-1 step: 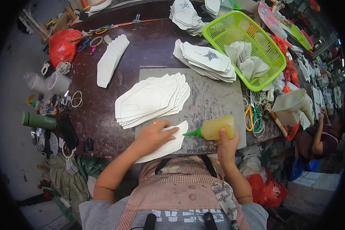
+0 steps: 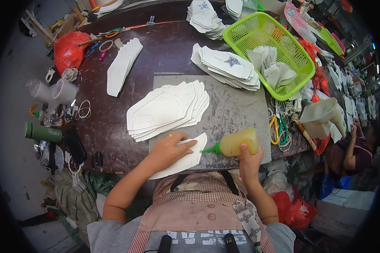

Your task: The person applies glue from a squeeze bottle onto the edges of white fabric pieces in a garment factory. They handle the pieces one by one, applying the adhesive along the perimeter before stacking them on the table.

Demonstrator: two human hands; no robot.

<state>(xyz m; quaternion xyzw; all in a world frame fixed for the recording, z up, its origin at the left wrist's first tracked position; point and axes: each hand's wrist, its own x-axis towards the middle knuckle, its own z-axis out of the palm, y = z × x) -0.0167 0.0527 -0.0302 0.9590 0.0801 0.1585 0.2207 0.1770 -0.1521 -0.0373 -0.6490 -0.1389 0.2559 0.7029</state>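
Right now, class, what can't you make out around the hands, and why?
Head view: part of the white piece, covered by the left hand.
Head view: most fingers of the right hand, behind the squeeze bottle.
Head view: whether the green nozzle touches the piece; its tip is blurred.
Head view: most of the lower layers in the white stack, under those above.

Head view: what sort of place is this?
It looks like a small workshop, probably for handcraft. Stacks of cut white pieces lie on a worn, stained table, a squeeze bottle is in use there, and another person sits farther right.
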